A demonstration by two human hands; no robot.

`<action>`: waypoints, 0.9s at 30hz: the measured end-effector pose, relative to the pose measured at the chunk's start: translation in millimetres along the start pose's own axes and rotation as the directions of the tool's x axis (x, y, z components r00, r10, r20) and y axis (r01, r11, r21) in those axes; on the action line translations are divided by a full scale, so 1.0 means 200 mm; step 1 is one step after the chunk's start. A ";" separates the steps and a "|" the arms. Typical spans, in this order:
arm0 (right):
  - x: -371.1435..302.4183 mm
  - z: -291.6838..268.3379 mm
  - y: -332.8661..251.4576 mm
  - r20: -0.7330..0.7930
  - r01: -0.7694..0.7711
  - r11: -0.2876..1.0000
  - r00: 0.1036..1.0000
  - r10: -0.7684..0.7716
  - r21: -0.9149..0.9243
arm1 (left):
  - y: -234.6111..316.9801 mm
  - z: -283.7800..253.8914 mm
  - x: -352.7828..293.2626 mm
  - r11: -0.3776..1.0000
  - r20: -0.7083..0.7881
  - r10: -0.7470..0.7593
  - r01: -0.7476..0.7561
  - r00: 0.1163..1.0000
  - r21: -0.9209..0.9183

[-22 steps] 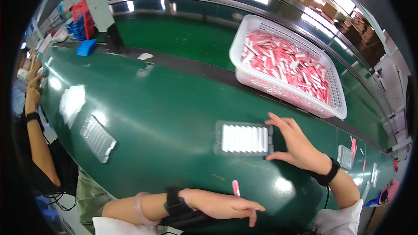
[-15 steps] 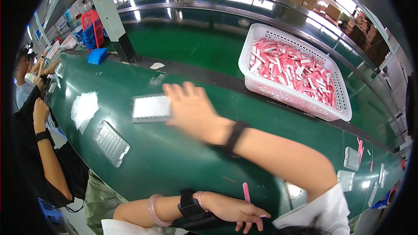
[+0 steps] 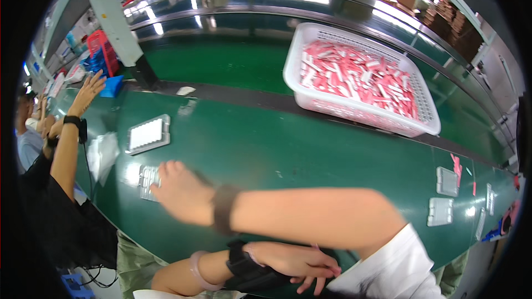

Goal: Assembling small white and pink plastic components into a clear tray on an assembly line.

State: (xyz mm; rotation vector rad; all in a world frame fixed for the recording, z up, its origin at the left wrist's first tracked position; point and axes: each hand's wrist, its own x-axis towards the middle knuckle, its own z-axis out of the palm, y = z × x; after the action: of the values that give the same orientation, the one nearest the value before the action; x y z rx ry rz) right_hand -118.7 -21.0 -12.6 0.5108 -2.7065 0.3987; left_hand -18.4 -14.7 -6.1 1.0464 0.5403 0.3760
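My right hand [image 3: 185,192] reaches across to the left, its fingers on the right side of a clear ribbed plastic tray [image 3: 147,181]; part of that tray is hidden under them. Just beyond lies another clear tray with white pieces in rows [image 3: 148,134], flat on the green table and apart from my hand. Near the table's front edge, my left hand [image 3: 293,261] rests under my right forearm with thumb and fingertips pinched. A small bit of a pink stick [image 3: 337,271] shows at those fingertips; most of it is hidden.
A white perforated basket [image 3: 354,112] of pink and white sticks stands at the back right. Clear trays [image 3: 440,211] and pink pieces [image 3: 456,167] lie far right. Thin clear sheets [image 3: 102,155] lie left, near a co-worker's raised hand [image 3: 88,93]. A post [image 3: 113,22] rises behind.
My right hand has let go of the tray with white pieces and moved nearer, onto the ribbed tray, which has turned. A co-worker's hand has risen at left. The whole view has shifted slightly.
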 end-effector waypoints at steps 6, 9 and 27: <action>-0.71 -0.57 0.54 0.170 -0.084 0.993 0.983 0.069 0.086 | 0.01 -0.04 0.00 0.925 -0.385 0.214 -0.312 0.898 -0.214; -1.04 -0.79 0.55 0.283 -0.307 0.942 0.923 0.261 0.133 | 0.07 -0.05 -0.02 0.948 -0.469 0.162 -0.268 0.868 -0.170; -1.10 -0.89 0.41 0.424 -0.730 0.106 0.502 0.754 0.676 | 0.12 -0.09 -0.09 0.953 -0.791 0.276 -0.262 0.546 0.152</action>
State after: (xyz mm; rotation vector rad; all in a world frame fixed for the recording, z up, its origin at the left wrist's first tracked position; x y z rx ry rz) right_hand 91.9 176.8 44.0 -0.8363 -2.3215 1.9613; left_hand -45.0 -1.5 12.0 0.9306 1.2122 1.1711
